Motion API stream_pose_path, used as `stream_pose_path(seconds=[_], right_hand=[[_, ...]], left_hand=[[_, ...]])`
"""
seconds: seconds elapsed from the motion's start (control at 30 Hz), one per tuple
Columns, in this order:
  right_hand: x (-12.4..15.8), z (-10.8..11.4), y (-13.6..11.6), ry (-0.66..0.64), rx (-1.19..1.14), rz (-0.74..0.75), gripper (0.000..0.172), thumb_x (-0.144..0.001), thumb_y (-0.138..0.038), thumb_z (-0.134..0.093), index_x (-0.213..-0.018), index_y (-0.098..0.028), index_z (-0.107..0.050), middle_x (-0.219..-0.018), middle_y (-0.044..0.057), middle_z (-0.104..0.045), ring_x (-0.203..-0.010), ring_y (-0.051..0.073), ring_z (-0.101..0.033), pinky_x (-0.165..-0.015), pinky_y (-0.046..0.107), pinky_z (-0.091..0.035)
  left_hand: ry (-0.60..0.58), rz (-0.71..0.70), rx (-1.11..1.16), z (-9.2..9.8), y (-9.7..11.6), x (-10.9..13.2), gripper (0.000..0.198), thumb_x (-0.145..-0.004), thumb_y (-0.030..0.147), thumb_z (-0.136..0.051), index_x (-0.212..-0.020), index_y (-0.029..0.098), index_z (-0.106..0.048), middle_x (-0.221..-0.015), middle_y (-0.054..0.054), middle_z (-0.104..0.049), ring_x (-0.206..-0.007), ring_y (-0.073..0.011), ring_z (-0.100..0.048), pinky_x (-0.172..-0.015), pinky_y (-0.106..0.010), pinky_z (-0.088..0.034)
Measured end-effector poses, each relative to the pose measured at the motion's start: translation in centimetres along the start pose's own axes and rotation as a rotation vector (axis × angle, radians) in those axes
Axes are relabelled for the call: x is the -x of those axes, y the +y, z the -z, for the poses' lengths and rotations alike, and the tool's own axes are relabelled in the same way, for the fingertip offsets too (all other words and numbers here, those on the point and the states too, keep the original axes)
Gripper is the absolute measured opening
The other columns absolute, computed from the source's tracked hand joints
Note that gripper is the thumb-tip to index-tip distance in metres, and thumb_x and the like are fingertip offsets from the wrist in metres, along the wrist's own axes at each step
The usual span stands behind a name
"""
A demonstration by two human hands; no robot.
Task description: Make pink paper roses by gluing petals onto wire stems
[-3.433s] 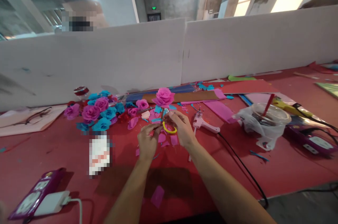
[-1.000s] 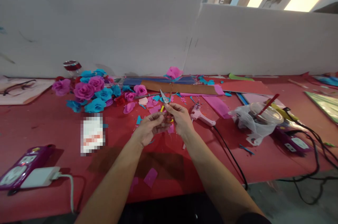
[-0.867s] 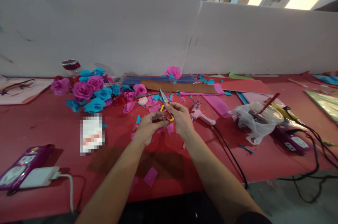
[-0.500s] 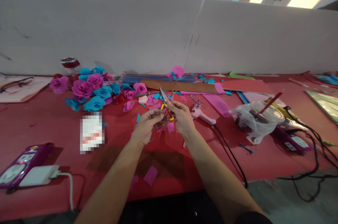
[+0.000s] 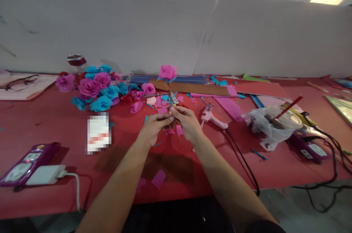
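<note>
A pink paper rose (image 5: 168, 72) with blue bits under its head stands upright on a thin brown-wrapped stem. My left hand (image 5: 155, 126) and my right hand (image 5: 187, 120) meet at the stem's lower part, fingertips closed around it. Just behind the fingers shows part of the scissors (image 5: 174, 98), blade and a bit of yellow; whether they lie on the table or rest in my right hand I cannot tell. Pink and blue paper scraps (image 5: 162, 103) are scattered around both hands. A pink hot glue gun (image 5: 214, 118) lies to the right of my right hand.
A bunch of pink, blue and red paper roses (image 5: 96, 88) is at the left. Brown paper (image 5: 189, 88) lies behind the hands. Power strips (image 5: 29, 163) sit at both sides. A bagged cup (image 5: 283, 117) stands right, near black cords. A white panel (image 5: 110, 24) closes the back.
The rose has come up and left, now upright between my hands. The scissors, earlier pointing up from my right hand, are now mostly hidden behind the fingers. The whole view has shifted slightly.
</note>
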State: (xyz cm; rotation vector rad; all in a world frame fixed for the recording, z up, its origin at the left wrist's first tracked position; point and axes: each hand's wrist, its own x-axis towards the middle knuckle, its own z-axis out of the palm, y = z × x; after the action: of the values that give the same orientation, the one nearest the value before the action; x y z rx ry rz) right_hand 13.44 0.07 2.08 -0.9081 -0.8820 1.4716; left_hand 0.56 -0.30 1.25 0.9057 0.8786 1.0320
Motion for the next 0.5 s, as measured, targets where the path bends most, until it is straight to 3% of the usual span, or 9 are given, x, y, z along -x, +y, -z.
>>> stream_pose_path(seconds=[0.1, 0.27, 0.37, 0.5], right_hand=[[0.1, -0.2, 0.1, 0.044, 0.008, -0.017, 0.035, -0.060, -0.049, -0.077, -0.078, -0.021, -0.066, -0.069, -0.004, -0.061, -0.060, 0.008, -0.053, -0.060, 0.023, -0.042], [0.8, -1.1, 1.0, -0.138, 0.090, -0.091, 0.034, -0.065, -0.049, -0.074, -0.072, -0.017, -0.065, -0.066, -0.001, -0.063, -0.063, 0.010, -0.056, -0.067, 0.026, -0.043], [1.1, -1.5, 1.3, -0.172, 0.087, -0.034, 0.027, -0.067, -0.042, -0.074, -0.073, -0.017, -0.065, -0.060, -0.003, -0.059, -0.057, 0.008, -0.051, -0.062, 0.024, -0.040], [1.0, -1.6, 1.3, -0.183, 0.098, -0.037, 0.024, -0.069, -0.036, -0.071, -0.062, -0.016, -0.059, -0.055, -0.005, -0.052, -0.051, 0.006, -0.043, -0.056, 0.023, -0.035]], left_hand=[[0.085, -0.079, 0.087, 0.4, 0.7, -0.1, 0.019, -0.057, 0.026, -0.081, -0.071, 0.015, -0.074, -0.067, -0.003, -0.070, -0.061, -0.0106, -0.060, -0.066, -0.025, -0.045], [0.245, -0.163, 0.219, 1.2, 1.5, -0.3, 0.021, -0.050, 0.022, -0.084, -0.066, 0.015, -0.073, -0.064, -0.002, -0.069, -0.062, -0.0108, -0.061, -0.064, -0.023, -0.046], [0.243, -0.171, 0.219, 1.3, 1.5, -0.4, 0.022, -0.052, 0.023, -0.083, -0.069, 0.015, -0.073, -0.065, -0.002, -0.069, -0.060, -0.0104, -0.060, -0.061, -0.023, -0.045], [0.173, -0.149, 0.239, 1.4, 1.6, -0.3, 0.029, -0.061, 0.028, -0.080, -0.087, 0.016, -0.073, -0.075, -0.005, -0.072, -0.065, -0.0124, -0.063, -0.062, -0.024, -0.047]])
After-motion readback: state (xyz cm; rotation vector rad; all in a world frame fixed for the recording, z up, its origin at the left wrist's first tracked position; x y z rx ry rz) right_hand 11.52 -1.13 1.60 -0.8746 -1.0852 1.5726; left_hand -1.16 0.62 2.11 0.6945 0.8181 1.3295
